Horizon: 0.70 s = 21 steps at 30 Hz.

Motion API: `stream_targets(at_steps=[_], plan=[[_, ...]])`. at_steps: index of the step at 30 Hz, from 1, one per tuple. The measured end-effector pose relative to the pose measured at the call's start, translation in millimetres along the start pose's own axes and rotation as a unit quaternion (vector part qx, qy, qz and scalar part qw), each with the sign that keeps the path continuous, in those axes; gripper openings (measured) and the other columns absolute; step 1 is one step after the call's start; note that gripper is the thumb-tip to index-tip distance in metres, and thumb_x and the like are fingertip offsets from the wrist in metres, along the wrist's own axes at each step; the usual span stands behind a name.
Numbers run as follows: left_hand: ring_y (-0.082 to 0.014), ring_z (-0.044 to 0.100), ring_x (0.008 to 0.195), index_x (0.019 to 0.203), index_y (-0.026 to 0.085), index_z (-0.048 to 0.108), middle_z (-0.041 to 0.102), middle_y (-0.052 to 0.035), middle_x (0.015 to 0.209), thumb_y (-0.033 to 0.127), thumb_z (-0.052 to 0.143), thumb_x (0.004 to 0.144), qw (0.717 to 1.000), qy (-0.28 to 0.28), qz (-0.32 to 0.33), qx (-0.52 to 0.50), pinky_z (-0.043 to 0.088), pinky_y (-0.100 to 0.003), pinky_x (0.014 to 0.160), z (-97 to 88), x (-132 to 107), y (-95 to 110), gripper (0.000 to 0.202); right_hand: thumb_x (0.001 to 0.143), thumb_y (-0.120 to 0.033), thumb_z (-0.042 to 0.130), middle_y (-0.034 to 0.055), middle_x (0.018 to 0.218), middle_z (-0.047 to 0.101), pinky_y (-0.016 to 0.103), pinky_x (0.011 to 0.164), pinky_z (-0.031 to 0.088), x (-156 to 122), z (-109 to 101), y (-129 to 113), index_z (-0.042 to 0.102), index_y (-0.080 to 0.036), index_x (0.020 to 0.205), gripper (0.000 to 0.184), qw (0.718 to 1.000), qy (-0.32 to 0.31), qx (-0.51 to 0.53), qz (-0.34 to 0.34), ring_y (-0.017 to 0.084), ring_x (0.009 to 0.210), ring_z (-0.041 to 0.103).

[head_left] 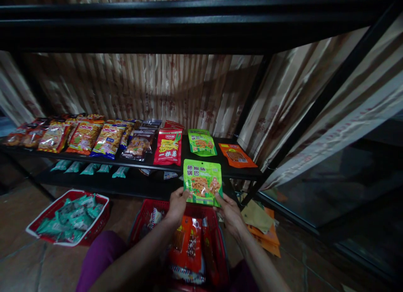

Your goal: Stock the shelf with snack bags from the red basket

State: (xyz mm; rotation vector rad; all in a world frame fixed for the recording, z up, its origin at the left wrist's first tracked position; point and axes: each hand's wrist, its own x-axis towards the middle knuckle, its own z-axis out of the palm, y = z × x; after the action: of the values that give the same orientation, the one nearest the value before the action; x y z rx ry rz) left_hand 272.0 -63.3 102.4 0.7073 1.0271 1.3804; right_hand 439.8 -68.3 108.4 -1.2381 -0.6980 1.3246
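Observation:
A green snack bag (203, 180) is held upright in front of the shelf edge, pinched at its lower corners. My left hand (179, 204) grips its left side and my right hand (228, 210) its right side, thumbs on the front. Behind it on the shelf, similar green bags (201, 143) lie stacked. To their left sits a red snack bag (168, 147), and to their right an orange bag (237, 156) lies flat. Below my hands stands a red basket (224, 258) with orange packets (185, 245) and other packs inside.
The black shelf (217, 168) carries several rows of snack bags (108, 138) at left. Teal packets (91, 167) lie on the lower shelf. Another red basket (103, 218) of teal packets stands on the floor at left. Orange and tan packaging (262, 224) lies on the floor beside the right shelf post.

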Motion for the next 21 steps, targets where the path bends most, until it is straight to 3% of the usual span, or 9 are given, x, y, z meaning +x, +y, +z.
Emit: stream_targets(at_steps=[5,10,15,21], plan=[[-0.0140,0.059,0.061,0.074,0.012,0.069,0.067,-0.0024,0.065,0.033,0.068,0.065,0.998,0.000,0.040,0.039,0.047,-0.025,0.061,19.3,26,13,0.023,0.056,-0.036,0.080,0.0046,0.081,0.073,0.020,0.048,0.050,26,3,-20,0.072,-0.017,0.082,0.034,0.998,0.032,-0.028,-0.044,0.015,0.066,0.065],[-0.0107,0.054,0.059,0.065,0.015,0.066,0.063,0.0010,0.060,0.023,0.060,0.071,0.992,0.008,0.099,0.079,0.043,-0.020,0.057,47.7,58,34,0.012,0.055,-0.037,0.079,0.0038,0.076,0.072,0.019,0.044,0.046,65,10,-49,0.072,-0.017,0.080,0.033,0.995,0.018,-0.037,-0.093,0.013,0.060,0.061],[-0.0123,0.057,0.064,0.073,0.014,0.067,0.066,-0.0014,0.068,0.019,0.054,0.076,0.980,0.027,0.130,0.151,0.045,-0.021,0.060,73.2,95,57,0.015,0.060,-0.033,0.075,0.0016,0.074,0.071,0.016,0.045,0.045,104,21,-81,0.069,-0.019,0.076,0.022,0.992,0.026,-0.046,-0.110,0.010,0.058,0.059],[-0.0124,0.058,0.066,0.075,0.014,0.068,0.066,-0.0016,0.069,0.021,0.054,0.078,0.966,0.049,0.141,0.210,0.045,-0.022,0.065,82.0,132,54,0.015,0.069,-0.029,0.068,0.0020,0.076,0.070,0.018,0.048,0.047,138,25,-91,0.066,-0.020,0.078,0.013,0.990,0.043,-0.090,-0.103,0.010,0.061,0.061]])
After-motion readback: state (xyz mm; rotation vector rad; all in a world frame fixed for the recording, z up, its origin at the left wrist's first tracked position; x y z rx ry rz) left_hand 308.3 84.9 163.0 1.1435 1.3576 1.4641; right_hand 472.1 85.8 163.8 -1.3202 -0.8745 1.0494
